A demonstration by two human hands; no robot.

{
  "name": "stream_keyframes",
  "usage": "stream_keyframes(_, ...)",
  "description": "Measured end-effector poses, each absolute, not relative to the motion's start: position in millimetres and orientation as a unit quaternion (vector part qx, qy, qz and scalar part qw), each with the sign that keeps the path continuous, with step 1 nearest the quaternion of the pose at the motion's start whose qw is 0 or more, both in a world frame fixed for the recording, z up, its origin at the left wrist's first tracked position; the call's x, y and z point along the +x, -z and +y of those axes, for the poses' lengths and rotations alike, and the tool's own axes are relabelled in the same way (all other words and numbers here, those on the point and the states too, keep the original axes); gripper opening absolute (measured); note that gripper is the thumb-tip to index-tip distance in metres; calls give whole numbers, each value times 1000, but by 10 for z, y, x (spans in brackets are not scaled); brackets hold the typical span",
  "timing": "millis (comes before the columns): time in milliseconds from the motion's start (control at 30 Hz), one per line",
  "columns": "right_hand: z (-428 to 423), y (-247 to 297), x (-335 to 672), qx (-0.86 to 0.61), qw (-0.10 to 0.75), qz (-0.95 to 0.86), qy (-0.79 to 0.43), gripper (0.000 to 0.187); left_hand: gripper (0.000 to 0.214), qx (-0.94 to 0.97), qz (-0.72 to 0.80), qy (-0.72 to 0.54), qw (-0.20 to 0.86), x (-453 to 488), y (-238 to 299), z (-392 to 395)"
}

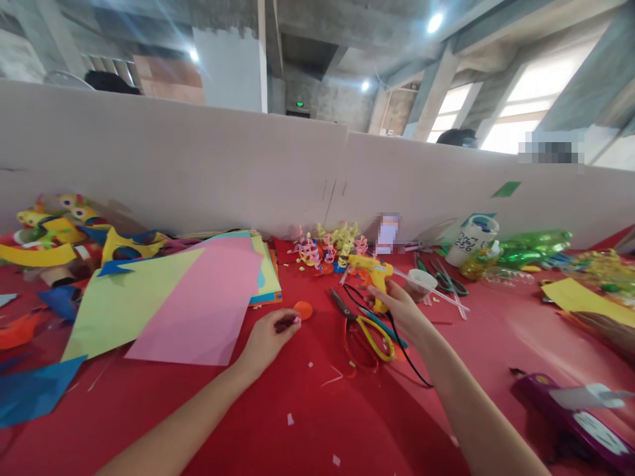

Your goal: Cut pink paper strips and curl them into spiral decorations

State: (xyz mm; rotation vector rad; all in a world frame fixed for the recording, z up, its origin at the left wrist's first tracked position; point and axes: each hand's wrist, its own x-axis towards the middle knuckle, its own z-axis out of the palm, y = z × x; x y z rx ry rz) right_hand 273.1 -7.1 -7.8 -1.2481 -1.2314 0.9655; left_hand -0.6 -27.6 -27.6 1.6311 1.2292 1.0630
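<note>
My right hand [401,305] is wrapped round the handle of a yellow hot glue gun [378,277], its nozzle turned to the left. My left hand [268,338] pinches a small pink piece [297,320], partly hidden by the fingers. Just beyond those fingertips is an orange paper disc [303,310]; whether they touch it I cannot tell. Scissors [376,336] with yellow and red handles lie below the glue gun, near its black cord [411,365]. Behind the gun stand pink and yellow paper curls [342,239] in a cluster.
Pink [198,317] and pale green sheets [114,311] lie at left. A white cup [421,281], clear glue sticks [449,301], green-handled scissors [449,281] and a purple glue gun [565,416] are on the right. Another person's hand [602,334] is at the right edge. A white partition [198,165] stands behind.
</note>
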Motion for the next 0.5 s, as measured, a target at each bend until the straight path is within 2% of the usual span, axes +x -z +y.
stream_keyframes(133, -177, 114, 2316, -485, 458, -582, -464, 40, 24, 589, 503, -436, 458, -37, 261, -229)
stream_keyframes(400, -279, 175, 2052, -490, 367, -692, -382, 28, 34, 504, 489, -471, 534, -29, 245, -208)
stream_keyframes(500, -292, 168, 2051, -503, 340, -688, -398, 31, 36, 497, 496, -471, 534, -30, 236, -211)
